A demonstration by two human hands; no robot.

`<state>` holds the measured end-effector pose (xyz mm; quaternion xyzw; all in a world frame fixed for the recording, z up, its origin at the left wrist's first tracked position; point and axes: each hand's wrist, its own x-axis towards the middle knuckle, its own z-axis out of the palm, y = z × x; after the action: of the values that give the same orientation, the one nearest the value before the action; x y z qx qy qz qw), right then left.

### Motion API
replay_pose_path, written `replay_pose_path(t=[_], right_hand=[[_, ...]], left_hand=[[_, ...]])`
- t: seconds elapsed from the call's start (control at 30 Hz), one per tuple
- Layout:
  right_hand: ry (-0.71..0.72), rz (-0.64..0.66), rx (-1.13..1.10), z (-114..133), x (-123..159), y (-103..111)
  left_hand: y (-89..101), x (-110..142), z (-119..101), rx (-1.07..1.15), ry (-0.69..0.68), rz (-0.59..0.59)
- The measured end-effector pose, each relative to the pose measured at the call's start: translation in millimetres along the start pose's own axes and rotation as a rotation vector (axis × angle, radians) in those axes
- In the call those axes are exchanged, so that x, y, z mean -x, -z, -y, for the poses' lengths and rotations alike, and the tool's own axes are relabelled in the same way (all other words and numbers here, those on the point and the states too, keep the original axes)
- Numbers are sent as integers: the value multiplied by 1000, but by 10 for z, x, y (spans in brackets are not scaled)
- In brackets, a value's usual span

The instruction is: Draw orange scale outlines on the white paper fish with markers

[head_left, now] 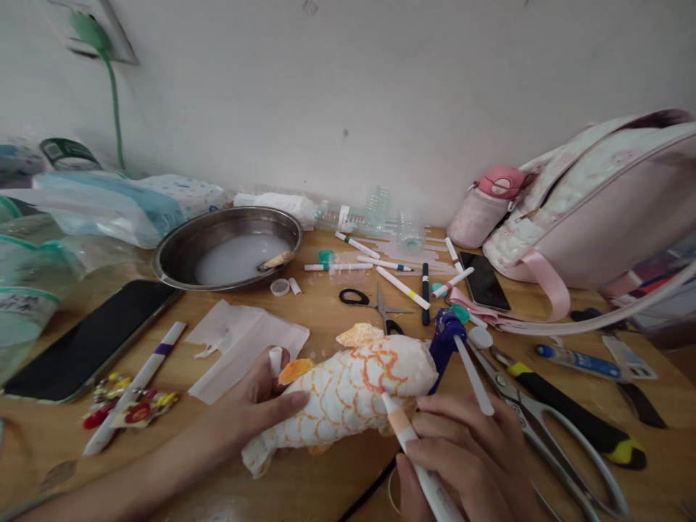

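Note:
A stuffed white paper fish [348, 395] with orange scale lines lies on the wooden table in front of me. My left hand [255, 406] rests on its left side, fingers laid along the body and a white marker cap [275, 360] on the thumb side. My right hand [467, 457] is closed on a white marker [405, 435] whose orange tip touches the fish's lower right part. A second white marker [474, 375] sticks up between the fingers of that hand. A purple piece [443, 341] sits at the fish's right end.
A metal bowl [217, 226] of cloudy water stands at the back left, a phone [87, 341] left of me. Several markers and black scissors [375, 304] lie mid-table. Large shears [549, 428], a second phone [483, 281] and a pink backpack [603, 196] are at the right.

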<state>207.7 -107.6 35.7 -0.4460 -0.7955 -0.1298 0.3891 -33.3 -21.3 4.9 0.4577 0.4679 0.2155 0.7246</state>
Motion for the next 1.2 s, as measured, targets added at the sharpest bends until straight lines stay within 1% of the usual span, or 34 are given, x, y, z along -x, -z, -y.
replay_pose_path(t=[0.17,0.27,0.37,0.5,0.57,0.73,0.8,0.9,1.0,1.13,1.2], right_hand=[[34,-12,39,-21,-1,-20],[-12,-28,38,3,-23,-30],[-22,-27,32,39,-28,-37],[-51,-39,40,29,3,-38],[-20,-20,37,-10,23,-33],[53,2,34,-74,31,-11],[55,14,44,-62,10,-10],[20,4,49,-37,-32,-25],[25,-12,37,-41,-45,-38],[16,0,2,-58,7,-16],[-12,-3,-11,-56,34,1]], left_hand=[[46,-40,120,45,-34,36],[71,-56,179,82,-85,57],[50,-42,122,45,-65,34],[11,-14,-6,-68,34,-34],[12,-10,-30,-98,70,-52],[11,-2,-47,-103,79,-59],[-5,7,-67,-113,66,-66],[-28,8,-85,-101,56,-62],[-22,-21,-32,-82,61,-29],[50,-84,147,19,-26,5],[83,-91,210,30,-30,9]])
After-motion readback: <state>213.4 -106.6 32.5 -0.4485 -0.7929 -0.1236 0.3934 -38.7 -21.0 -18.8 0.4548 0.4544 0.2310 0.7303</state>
